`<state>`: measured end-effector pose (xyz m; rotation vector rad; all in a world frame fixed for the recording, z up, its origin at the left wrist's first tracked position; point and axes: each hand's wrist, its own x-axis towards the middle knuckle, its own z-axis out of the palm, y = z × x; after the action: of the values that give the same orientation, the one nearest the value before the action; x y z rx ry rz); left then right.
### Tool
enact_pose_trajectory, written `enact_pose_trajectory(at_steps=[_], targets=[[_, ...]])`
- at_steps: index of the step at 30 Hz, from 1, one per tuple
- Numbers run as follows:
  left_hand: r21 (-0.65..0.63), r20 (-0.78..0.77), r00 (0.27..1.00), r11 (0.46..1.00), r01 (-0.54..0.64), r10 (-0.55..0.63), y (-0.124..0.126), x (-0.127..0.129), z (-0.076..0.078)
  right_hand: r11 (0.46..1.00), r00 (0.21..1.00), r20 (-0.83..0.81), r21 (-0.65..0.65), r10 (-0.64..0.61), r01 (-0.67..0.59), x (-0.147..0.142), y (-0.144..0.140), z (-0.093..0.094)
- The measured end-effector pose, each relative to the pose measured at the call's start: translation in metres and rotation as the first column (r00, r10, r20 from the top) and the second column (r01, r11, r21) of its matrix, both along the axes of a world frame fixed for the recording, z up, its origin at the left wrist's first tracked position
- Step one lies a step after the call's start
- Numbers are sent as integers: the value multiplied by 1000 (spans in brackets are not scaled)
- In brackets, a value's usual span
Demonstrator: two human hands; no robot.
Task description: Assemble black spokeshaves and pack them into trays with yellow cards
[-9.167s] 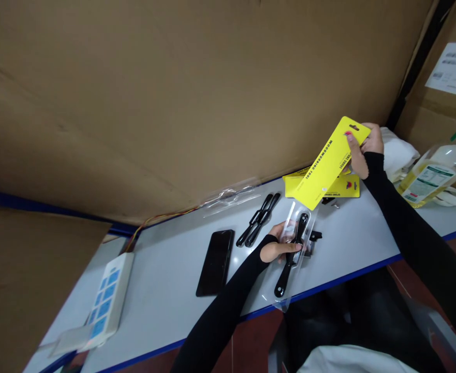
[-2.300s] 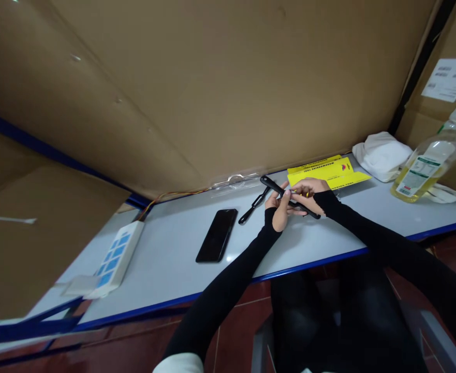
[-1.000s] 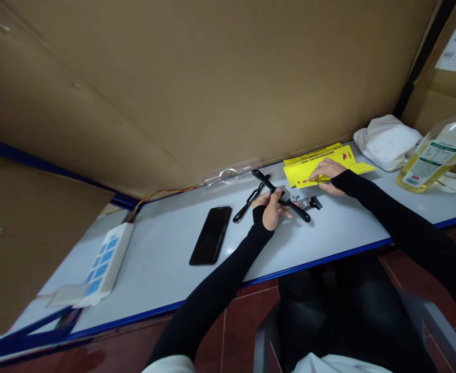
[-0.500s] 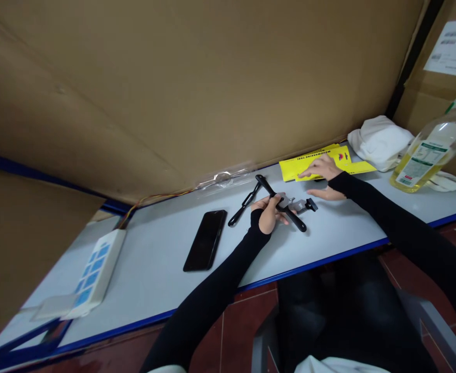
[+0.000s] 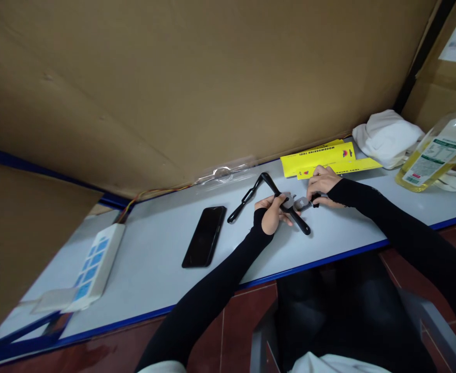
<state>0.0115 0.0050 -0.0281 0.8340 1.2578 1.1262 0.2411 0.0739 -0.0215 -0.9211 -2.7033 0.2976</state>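
Cardboard [image 5: 196,77] walls off the back of the pale surface [image 5: 153,269] in front of me. My left hand [image 5: 271,215] is clenched around the middle of a black tool [image 5: 285,204], which slants across the surface with its far end toward the cardboard. Just right of the tool, my right hand [image 5: 321,184] pinches a small grey metal part [image 5: 302,203] that touches the tool at its middle. A second black handle [image 5: 244,200] lies just left of the tool, and a phone [image 5: 204,243] farther left. Yellow cards [image 5: 321,158] lie beyond the tool, near the cardboard, with a white cloth [image 5: 386,137] and a bottle [image 5: 431,158] well to its right.
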Motion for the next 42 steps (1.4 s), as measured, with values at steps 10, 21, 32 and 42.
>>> enact_pose_trajectory(at_steps=[10, 21, 32, 42], targets=[[25, 81, 997, 1000, 13, -15, -5, 5, -3, 899, 765, -566, -436, -306, 37, -24, -29, 19], [34, 206, 978, 999, 38, -45, -1, 2, -14, 847, 615, -593, -448, -520, 285, -56, -36, -20], [99, 108, 992, 993, 58, -69, -8, 8, -10, 713, 559, -614, -699, -558, -57, -59, -36, -18], [231, 23, 999, 973, 25, -31, -13, 11, -6, 648, 557, -624, -737, -547, -189, -50, -38, -2]])
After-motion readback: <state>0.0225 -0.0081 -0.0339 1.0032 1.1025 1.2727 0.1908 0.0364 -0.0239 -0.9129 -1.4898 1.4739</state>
